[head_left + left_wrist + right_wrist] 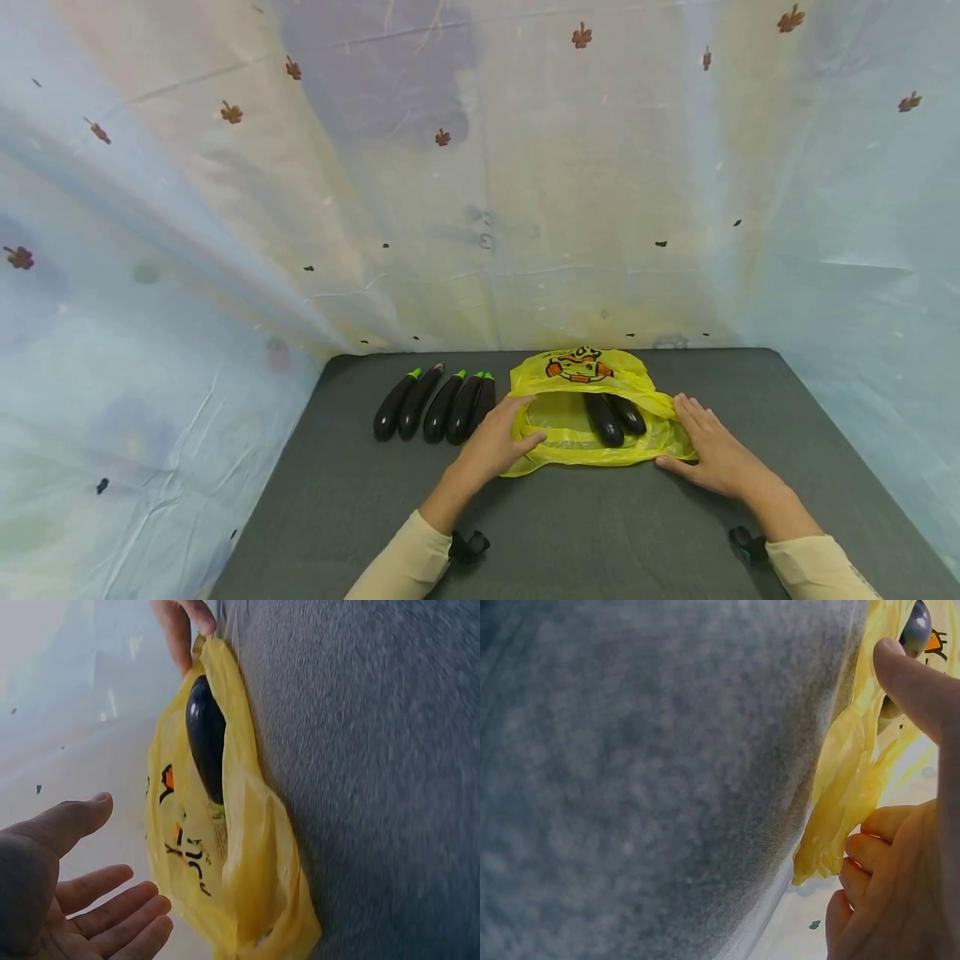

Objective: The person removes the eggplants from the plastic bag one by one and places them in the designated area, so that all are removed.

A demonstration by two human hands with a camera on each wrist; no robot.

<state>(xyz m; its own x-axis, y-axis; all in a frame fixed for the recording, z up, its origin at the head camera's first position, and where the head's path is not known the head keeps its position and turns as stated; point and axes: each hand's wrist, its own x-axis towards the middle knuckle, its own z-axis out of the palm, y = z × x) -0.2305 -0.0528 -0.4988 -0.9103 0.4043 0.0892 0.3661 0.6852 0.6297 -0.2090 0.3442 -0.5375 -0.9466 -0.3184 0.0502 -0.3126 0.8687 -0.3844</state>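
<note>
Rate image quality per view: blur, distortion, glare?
Head view: sharp, even soft light, wide-angle bending at the edges; yellow bag and row of eggplants clear. Left wrist view: left hand soft, a glare streak on the eggplant in the bag. Right wrist view: mat heavily blurred, right hand out of focus.

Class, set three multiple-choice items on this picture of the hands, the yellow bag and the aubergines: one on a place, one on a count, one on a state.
1. Where do the aubergines outside the bag lie?
A. left of the bag
B. right of the bag
C. on the bag

2. How many aubergines lie outside the bag?
A. two
B. five
C. eight

3. How is the bag's mouth?
A. knotted
B. folded flat
C. open

Key: 1 A, the row of aubergines lies left of the yellow bag. 2 B, five lie side by side. 3 C, the left hand and right hand rest at its open mouth, aubergines inside showing.
</note>
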